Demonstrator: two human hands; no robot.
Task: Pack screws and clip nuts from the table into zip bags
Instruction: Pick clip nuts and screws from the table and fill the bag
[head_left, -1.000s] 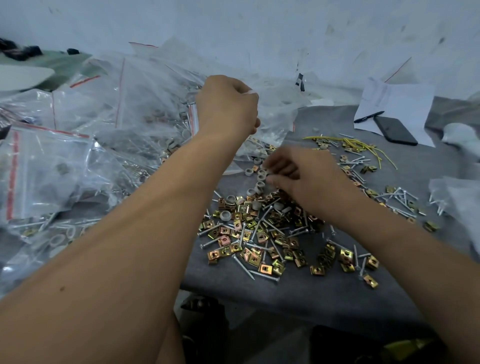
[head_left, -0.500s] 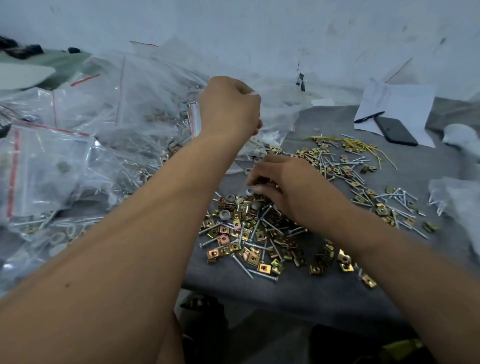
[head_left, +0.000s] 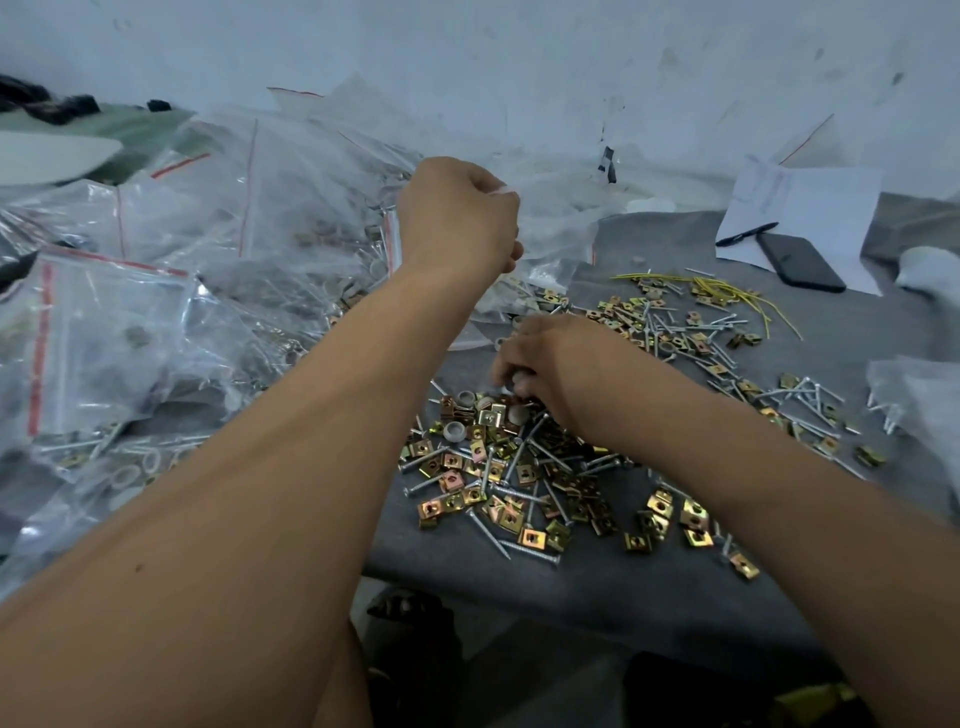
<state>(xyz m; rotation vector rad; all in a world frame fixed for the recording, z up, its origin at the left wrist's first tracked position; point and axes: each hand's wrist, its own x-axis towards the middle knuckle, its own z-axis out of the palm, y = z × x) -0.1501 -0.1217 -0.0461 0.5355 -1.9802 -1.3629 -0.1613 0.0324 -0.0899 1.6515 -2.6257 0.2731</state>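
Note:
A heap of brass-coloured clip nuts (head_left: 511, 488) mixed with silver screws (head_left: 488, 532) and grey round caps (head_left: 454, 431) lies on the grey cloth of the table (head_left: 597, 587). My right hand (head_left: 558, 366) is down on the far edge of this heap, fingers curled around small pieces, a grey cap showing between them. My left hand (head_left: 457, 218) is raised above and behind it, gripping the top of a clear zip bag (head_left: 540, 228) that hangs below the fist. A second scatter of clip nuts and screws (head_left: 675, 327) lies further back right.
Many filled clear zip bags with red strips (head_left: 171, 291) are piled over the left half of the table. Yellow wires (head_left: 727, 296), a black phone (head_left: 800, 260), a pen (head_left: 745, 234) and white paper (head_left: 810, 202) lie at the back right. More plastic (head_left: 919, 405) sits at the right edge.
My right hand has slid left and toward me, from the far scatter down onto the near heap, and closed on small pieces. The left hand has stayed put with the bag.

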